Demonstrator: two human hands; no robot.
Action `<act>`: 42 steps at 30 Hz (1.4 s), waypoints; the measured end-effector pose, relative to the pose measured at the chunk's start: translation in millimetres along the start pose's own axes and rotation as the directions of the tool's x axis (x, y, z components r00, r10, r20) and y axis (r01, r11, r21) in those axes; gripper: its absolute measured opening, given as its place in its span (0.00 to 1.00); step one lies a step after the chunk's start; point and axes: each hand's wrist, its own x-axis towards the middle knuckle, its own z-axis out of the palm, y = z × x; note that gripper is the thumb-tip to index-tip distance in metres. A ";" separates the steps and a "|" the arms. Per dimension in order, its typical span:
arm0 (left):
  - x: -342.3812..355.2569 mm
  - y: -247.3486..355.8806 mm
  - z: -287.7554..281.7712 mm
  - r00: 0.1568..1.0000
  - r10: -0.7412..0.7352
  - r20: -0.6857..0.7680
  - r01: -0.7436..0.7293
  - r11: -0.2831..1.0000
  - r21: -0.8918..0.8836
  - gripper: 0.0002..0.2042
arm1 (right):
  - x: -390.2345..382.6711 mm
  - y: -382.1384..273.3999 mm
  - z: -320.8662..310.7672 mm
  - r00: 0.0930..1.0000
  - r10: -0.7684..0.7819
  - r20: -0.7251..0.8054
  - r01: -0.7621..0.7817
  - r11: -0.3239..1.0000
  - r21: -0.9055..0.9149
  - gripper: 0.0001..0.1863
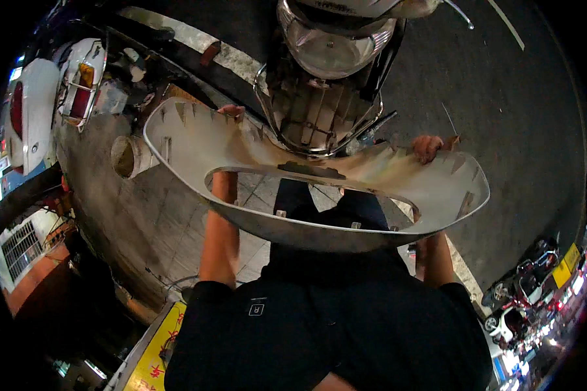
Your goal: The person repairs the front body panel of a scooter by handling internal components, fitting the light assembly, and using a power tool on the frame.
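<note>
A wide, curved scooter body panel (182, 150), pale and dirt-stained with a long oval opening, spans the space in front of my body. Its inner side, with clips and ribs, faces up. My left hand (231, 111) grips its far edge toward the left, the forearm passing under the panel and showing through the opening. At the far edge on the right, the fingers of my right hand (427, 148) curl over the rim. Just beyond the panel stands a scooter (316, 120) with its front frame exposed and a large clear headlight (336, 49) above.
A whitish bucket (132, 156) stands on the paving at left. Behind it are loose scooter parts and a white tail section (81, 85) with a red lamp. A painted white line (176, 32) crosses the ground. Parked scooters (522, 287) line the lower right.
</note>
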 end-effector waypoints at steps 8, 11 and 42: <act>44.4 0.0 -1.6 0.997 -0.066 -0.025 0.066 0.998 0.003 0.19 | 26.9 36.8 -0.4 0.999 0.042 0.004 -0.042 0.999 0.025 0.29; 55.6 -3.0 0.2 0.996 -0.076 -0.045 0.076 0.997 0.001 0.18 | 39.7 47.3 -13.2 0.999 0.052 0.005 -0.052 0.997 0.052 0.30; 218.4 -52.3 81.6 0.829 -0.085 -0.553 0.300 0.902 0.310 0.21 | 190.3 157.8 -53.1 0.861 0.277 -0.428 -0.280 0.958 0.057 0.25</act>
